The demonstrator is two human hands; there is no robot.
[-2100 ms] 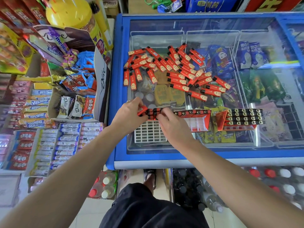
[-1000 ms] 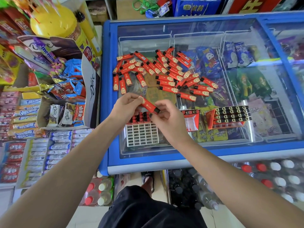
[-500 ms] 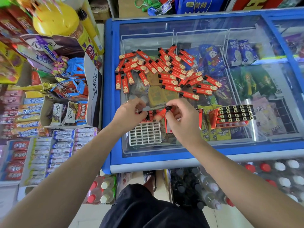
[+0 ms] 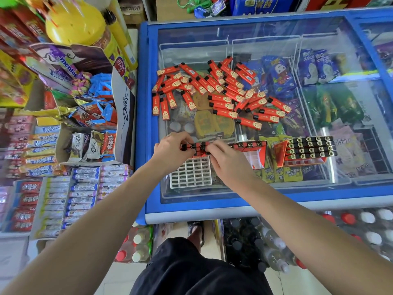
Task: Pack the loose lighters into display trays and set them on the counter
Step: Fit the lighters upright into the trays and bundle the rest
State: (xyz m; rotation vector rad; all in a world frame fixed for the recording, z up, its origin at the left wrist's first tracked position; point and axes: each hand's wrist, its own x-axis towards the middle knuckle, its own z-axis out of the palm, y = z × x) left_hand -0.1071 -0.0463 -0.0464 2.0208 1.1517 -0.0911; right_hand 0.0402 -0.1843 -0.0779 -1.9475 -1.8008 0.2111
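Hands (image 4: 170, 149) (image 4: 227, 160) curled over tray (image 4: 190, 174) lighters (image 4: 195, 146)

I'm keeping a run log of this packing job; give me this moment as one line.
stage: filling white grid tray | left hand, right hand: seating lighters in back row | loose pile: waiting | full tray: aside right

I am viewing a brightly and evenly lit scene; the light is reading as soft daylight. The freezer's glass lid (image 4: 265, 35) is throwing pale reflections along its far side, hazing the goods beneath. Shadows are showing faint. The wide lens is bowing straight lines toward the edges, and the shelved sweets (image 4: 25, 145) at left are smearing into blur.
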